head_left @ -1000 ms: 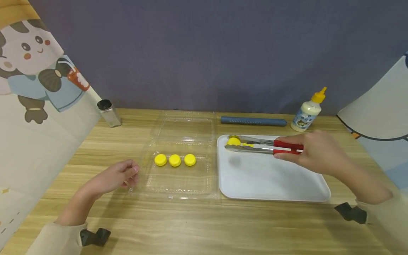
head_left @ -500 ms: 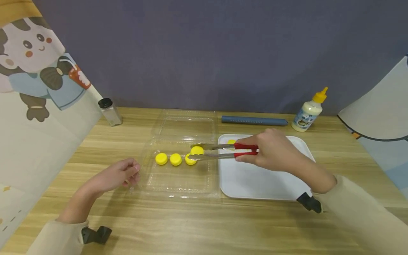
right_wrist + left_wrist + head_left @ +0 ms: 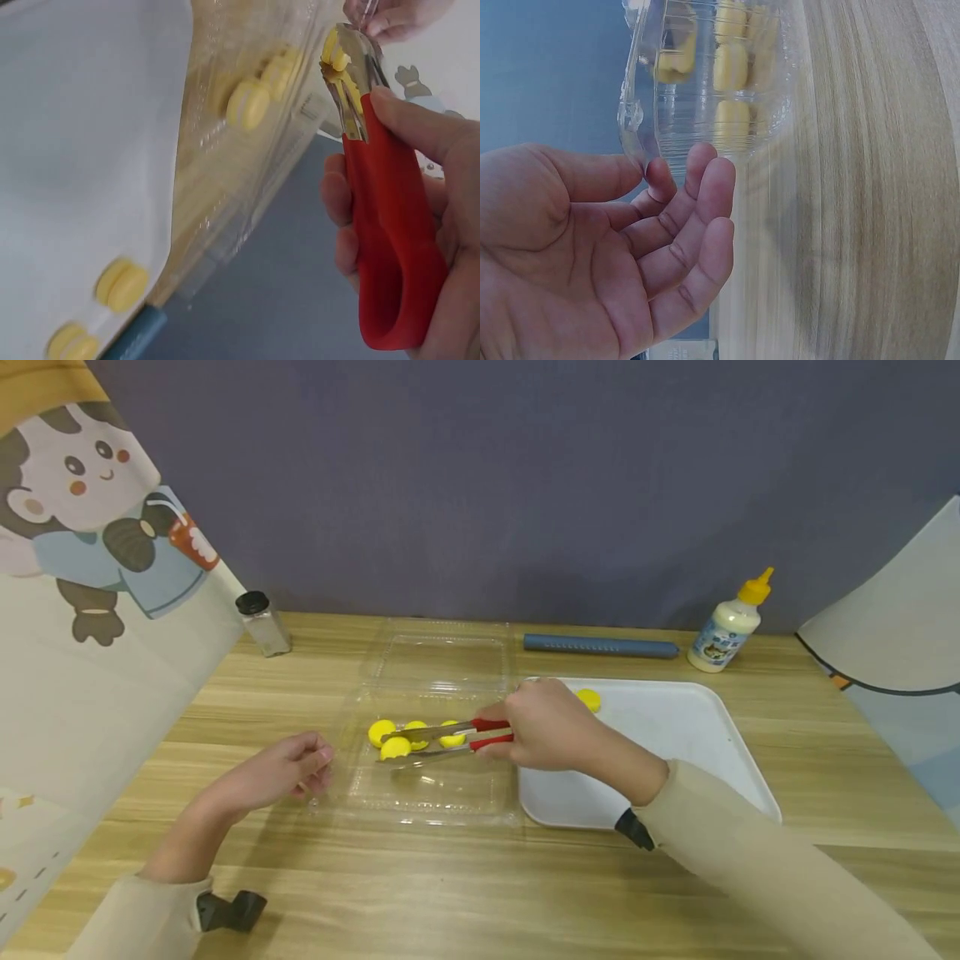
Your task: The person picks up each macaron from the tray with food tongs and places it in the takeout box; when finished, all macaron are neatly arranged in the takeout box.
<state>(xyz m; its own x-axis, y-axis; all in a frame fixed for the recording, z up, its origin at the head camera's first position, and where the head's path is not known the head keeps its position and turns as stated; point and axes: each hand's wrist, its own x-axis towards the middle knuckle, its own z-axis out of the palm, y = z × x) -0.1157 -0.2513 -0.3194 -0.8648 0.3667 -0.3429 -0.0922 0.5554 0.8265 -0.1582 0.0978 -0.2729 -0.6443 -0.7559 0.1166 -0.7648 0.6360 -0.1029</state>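
Observation:
My right hand (image 3: 551, 727) grips metal tongs with red handles (image 3: 394, 217). Between the tong tips is a yellow macaron (image 3: 395, 749), held over the clear plastic container (image 3: 442, 807). Behind it, a row of 3 yellow macarons (image 3: 381, 732) stands inside the container, partly covered by the tongs in the head view. At the container's left edge is my left hand (image 3: 277, 772); its thumb and index finger pinch the plastic rim (image 3: 635, 139) while the other fingers are loosely bent. The right wrist view shows 2 macarons (image 3: 122, 285) on the white tray (image 3: 675, 768).
The container's lid (image 3: 442, 660) lies folded back behind it. A blue-grey bar (image 3: 600, 646) lies behind the tray. A squeeze bottle with a yellow nozzle (image 3: 725, 631) stands back right, a black-capped jar (image 3: 264, 627) back left. A dark wall (image 3: 480, 485) closes off the back.
My right hand has carried the tongs and macaron left from the tray to over the container's left part, beside the row. The left hand has stayed at the container's edge.

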